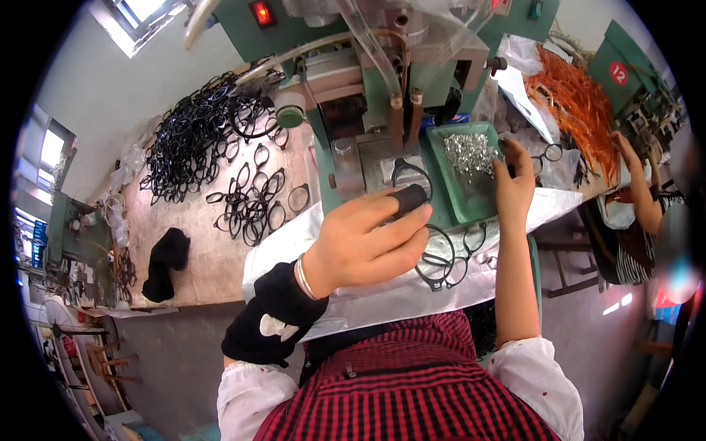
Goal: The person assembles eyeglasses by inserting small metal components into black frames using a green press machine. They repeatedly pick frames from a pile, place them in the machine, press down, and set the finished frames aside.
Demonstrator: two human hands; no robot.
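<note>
My left hand (371,239), a black sleeve on one finger, is closed on a black eyeglass frame (413,173) at the work plate of a green bench machine (316,132). Its fingertips partly hide the frame. A green tray (465,209) stands just right of the plate, with a heap of small silvery metal parts (469,153) in it. Over the tray's right edge, my right hand (517,180) has its thumb and fingers curled together; whatever is between them is too small to make out. More black frames (441,264) lie below the tray, on a silvery sheet (346,301).
A big pile of black frames (195,136) covers the bench's back left, with several loose ones (254,198) nearer. A black cloth item (166,263) lies at the left. Orange strip-like pieces (570,92) are heaped at the right, near another person's arm (640,184).
</note>
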